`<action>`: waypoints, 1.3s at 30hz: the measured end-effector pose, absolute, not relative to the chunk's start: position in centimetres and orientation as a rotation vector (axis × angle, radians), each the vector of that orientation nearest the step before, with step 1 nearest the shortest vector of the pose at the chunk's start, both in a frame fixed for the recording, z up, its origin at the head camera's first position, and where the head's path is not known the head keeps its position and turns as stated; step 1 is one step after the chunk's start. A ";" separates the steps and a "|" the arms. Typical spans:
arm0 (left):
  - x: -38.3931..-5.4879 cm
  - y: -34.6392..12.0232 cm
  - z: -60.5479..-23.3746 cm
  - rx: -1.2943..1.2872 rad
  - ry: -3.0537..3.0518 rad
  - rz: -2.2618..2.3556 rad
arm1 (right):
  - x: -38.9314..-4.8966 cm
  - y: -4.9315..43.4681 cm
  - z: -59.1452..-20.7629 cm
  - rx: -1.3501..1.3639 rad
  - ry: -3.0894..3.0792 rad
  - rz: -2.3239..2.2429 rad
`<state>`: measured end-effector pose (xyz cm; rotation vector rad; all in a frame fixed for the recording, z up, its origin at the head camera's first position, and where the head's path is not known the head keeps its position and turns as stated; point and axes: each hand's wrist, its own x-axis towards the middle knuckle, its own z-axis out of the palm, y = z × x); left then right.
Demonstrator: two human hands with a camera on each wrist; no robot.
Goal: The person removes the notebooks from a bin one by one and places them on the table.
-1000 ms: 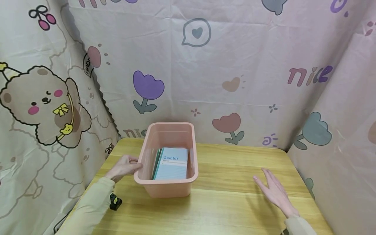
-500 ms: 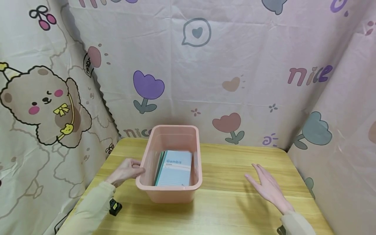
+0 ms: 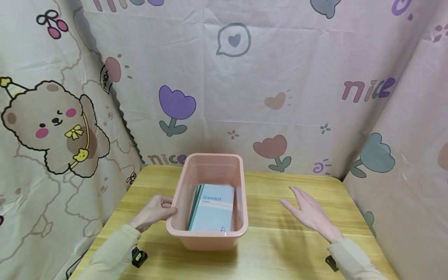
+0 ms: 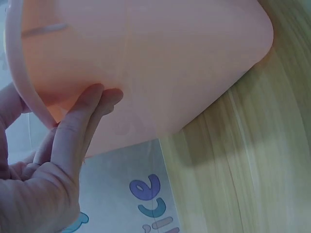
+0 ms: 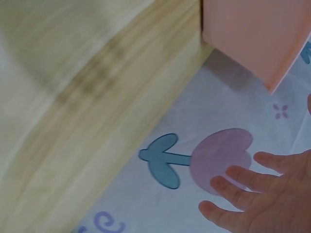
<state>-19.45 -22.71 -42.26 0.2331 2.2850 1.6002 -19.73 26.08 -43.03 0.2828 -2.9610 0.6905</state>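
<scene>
A pink plastic bin (image 3: 208,244) stands on the wooden table, left of the middle. Inside it lie several notebooks (image 3: 215,208); the top one is pale blue and reads "Gambit", with darker green edges showing at its left. My left hand (image 3: 154,213) pinches the bin's left rim, thumb on the inner side and fingers outside against the wall, as the left wrist view of the bin (image 4: 194,58) also shows. Off to the right, my right hand (image 3: 311,212) hovers over the table with its fingers extended, holding nothing and apart from the bin.
The wooden table (image 3: 266,249) meets a patterned cloth (image 3: 297,70) hung behind it and along both sides. A small black device (image 3: 139,257) sits by the left wrist, and another dark device (image 3: 331,263) by the right one.
The bin with its notebooks has shifted right and nearer to me, my left hand moving along with it. My right hand has moved left, toward the bin, and slightly away from me.
</scene>
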 end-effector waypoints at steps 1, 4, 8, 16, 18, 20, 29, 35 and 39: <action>-19.4 -22.6 -42.3 0.241 2.280 1.601 | -19.8 25.9 -42.8 0.288 -2.964 0.688; -19.0 -22.3 -42.4 0.256 2.260 1.612 | -20.0 25.4 -42.1 0.299 -2.971 0.681; -18.6 -21.9 -42.4 0.264 2.231 1.632 | -20.1 24.8 -41.4 0.305 -2.975 0.673; -17.6 -21.2 -42.4 0.275 2.195 1.655 | -20.6 23.6 -40.1 0.361 -2.978 0.646; -17.3 -21.1 -42.4 0.266 2.195 1.654 | -20.8 23.0 -39.7 0.381 -2.980 0.641; -17.2 -21.0 -42.5 0.268 2.196 1.648 | -21.0 22.3 -39.2 0.399 -2.989 0.630; -16.8 -21.1 -42.5 0.275 2.195 1.646 | -23.0 16.8 -35.9 0.562 -3.073 0.540; -16.8 -21.1 -42.5 0.282 2.194 1.648 | -24.7 12.2 -34.0 0.648 -3.124 0.497; -16.7 -21.0 -42.6 0.290 2.182 1.657 | -25.8 9.7 -33.9 0.690 -3.170 0.528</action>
